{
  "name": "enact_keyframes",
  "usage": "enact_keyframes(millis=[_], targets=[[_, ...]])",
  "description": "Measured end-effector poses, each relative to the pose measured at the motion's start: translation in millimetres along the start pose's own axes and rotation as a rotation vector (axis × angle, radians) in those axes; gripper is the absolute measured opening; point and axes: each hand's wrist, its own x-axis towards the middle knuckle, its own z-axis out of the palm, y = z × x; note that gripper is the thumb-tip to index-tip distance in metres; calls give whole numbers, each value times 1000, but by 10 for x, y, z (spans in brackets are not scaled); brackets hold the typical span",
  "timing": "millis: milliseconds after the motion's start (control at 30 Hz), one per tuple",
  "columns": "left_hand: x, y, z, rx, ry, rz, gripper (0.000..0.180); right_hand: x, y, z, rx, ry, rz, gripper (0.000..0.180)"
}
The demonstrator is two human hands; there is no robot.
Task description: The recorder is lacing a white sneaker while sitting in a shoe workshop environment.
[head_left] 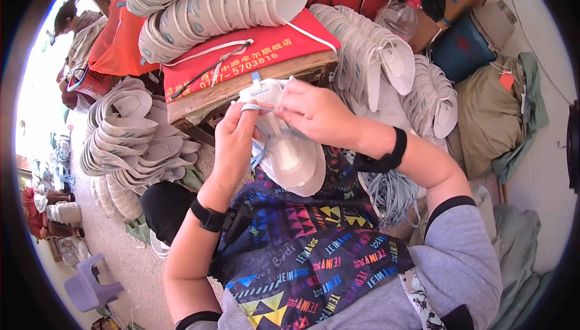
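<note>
A white shoe upper (297, 159) rests on my lap against the bench edge, its rounded toe toward me. Its tongue (261, 93) stands up at the far end, with a small blue tab on top. My left hand (234, 129) is closed at the shoe's left side, a pale blue shoelace (250, 107) pinched between thumb and forefinger. More blue lace hangs below those fingers along the shoe's side. From the right, my right hand (314, 112) reaches over the shoe opening, fingertips pinched together where the lace runs to them. Its curled fingers partly hide the eyelets.
Ahead is a wooden bench (254, 85) covered with a red printed cloth (241, 58), carrying rows of nested shoe uppers (223, 12). More stacks (121, 130) stand left and right (368, 52). A bundle of blue-grey laces (391, 196) hangs by my right side. A purple stool (90, 284) stands lower left.
</note>
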Motion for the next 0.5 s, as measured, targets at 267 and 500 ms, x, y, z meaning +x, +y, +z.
enact_keyframes(millis=[267, 500], targets=[[-117, 149, 85, -93, -106, -50, 30, 127, -344, -52, 907, 1, 484, 21], [-189, 347, 66, -8, -176, -95, 25, 230, -375, -6, 927, -76, 418, 25]])
